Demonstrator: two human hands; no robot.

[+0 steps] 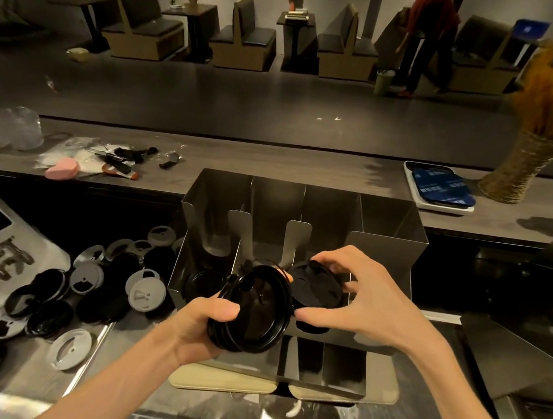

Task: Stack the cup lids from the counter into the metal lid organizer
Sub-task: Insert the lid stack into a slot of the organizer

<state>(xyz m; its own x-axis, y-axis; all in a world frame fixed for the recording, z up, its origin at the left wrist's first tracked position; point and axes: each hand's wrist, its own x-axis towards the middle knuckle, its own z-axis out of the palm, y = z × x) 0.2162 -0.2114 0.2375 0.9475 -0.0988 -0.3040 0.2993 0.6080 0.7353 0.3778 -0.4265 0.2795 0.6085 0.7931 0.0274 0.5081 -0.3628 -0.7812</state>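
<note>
Head view, left to right. Loose cup lids (51,294), black and white, heaped at the bench's left edge, well apart from any slot. Left hand (201,328) closed around a small nested stack of black lids (253,310), tilted on edge, just in front of the metal lid organizer (302,243). Right hand (358,298) half-curled, fingertips pinching a single black lid (314,287) over a middle compartment, near the upright divider. Left compartment already holding some black lids; right ones apparently bare. Likely risks: tilted stack sliding apart if grip loosens; single lid catching the divider edge and landing skewed, jamming later lids; mixed sizes sharing one slot.
</note>
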